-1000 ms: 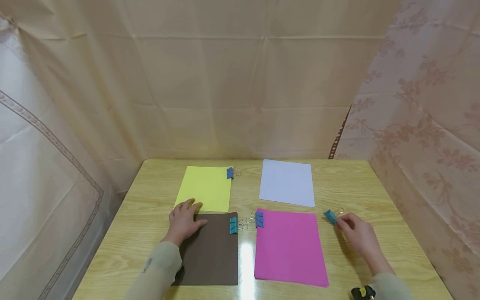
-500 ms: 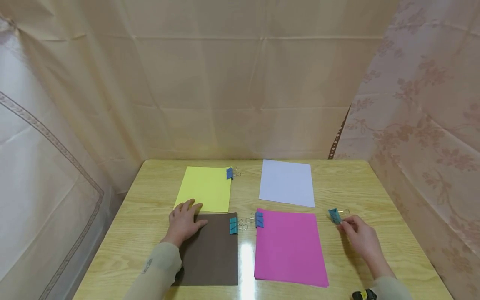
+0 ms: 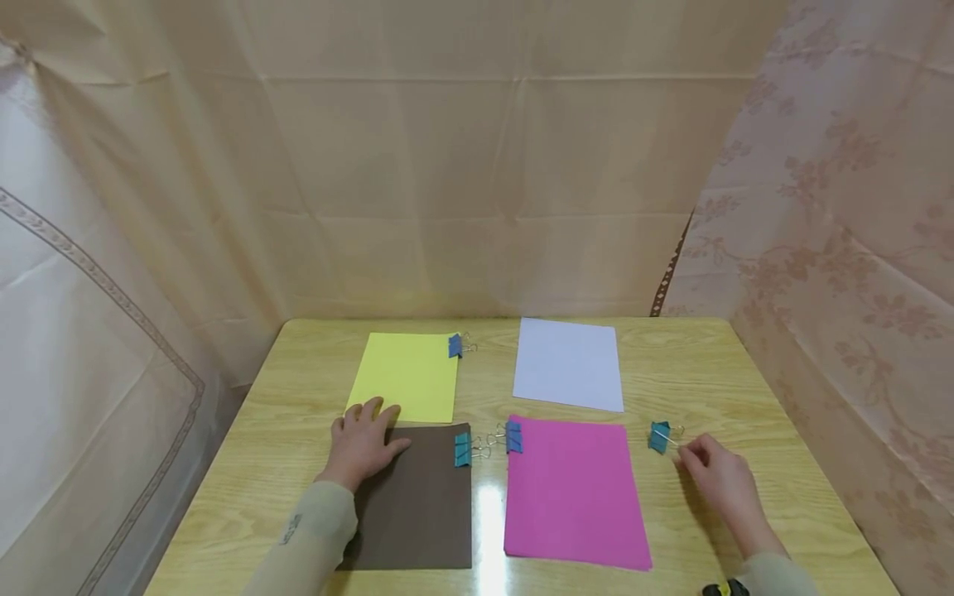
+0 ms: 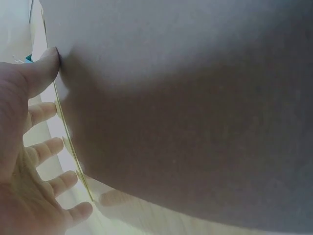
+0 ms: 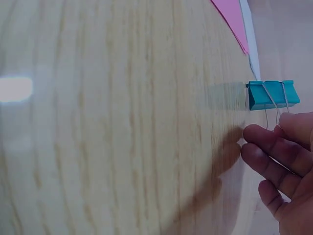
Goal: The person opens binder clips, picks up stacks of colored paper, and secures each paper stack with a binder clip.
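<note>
At the table's right side, my right hand (image 3: 719, 472) pinches a teal binder clip (image 3: 659, 437) by a wire handle. In the right wrist view the binder clip (image 5: 274, 95) sits beyond the thumb and fingertips, both wire handles toward the hand. My left hand (image 3: 361, 443) rests with spread fingers on the upper left of the dark brown paper stack (image 3: 417, 513), fingertips reaching the near edge of the yellow paper (image 3: 406, 377). From the left wrist, the thumb of the hand (image 4: 29, 142) touches the brown paper's edge (image 4: 171, 122).
A teal binder clip (image 3: 463, 449) grips the brown stack's right edge. Blue binder clips grip the magenta stack (image 3: 577, 497) and the yellow paper. White paper (image 3: 569, 364) lies at the back, with no clip visible on it. Curtains (image 3: 477, 165) hang behind and beside the table (image 3: 708, 364).
The teal binder clip in my right hand has turned, so its handles now point toward the fingers. The right hand has shifted slightly; the left hand has stayed in place.
</note>
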Tool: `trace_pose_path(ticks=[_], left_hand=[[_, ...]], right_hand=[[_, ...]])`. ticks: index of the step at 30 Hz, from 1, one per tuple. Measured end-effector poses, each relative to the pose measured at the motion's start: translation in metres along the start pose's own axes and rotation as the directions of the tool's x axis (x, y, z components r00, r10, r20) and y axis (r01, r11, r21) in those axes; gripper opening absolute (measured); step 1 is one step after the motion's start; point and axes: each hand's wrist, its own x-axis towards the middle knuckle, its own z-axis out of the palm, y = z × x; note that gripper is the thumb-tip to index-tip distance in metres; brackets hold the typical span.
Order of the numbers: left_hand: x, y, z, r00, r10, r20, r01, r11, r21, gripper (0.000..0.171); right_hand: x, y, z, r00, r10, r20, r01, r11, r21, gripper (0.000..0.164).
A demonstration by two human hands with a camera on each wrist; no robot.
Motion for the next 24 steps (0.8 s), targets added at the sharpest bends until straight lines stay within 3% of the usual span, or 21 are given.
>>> trace_pose_path(ticks=[13,20,24], left_hand=[[0.002,0.0,0.002,1.0,0.004,0.008,-0.005,0.997,0.083,0.065],[0.0,0.0,0.003,1.0,0.03,-0.002,-0.03,0.991,0.132,0.063],[-0.001,0.0,0.004,0.999,0.035,-0.002,-0.034,0.988,0.15,0.063]], right_hand=[[-0.004,0.0,0.007,0.987,-0.154,-0.037,0.148,0.979,-0.137,0.016],[-0.005,0.003,0.011,0.962,-0.258,-0.084,0.238,0.951,-0.196,0.016],[-0.005,0.002,0.012,0.958,-0.277,-0.075,0.255,0.941,-0.222,0.017]])
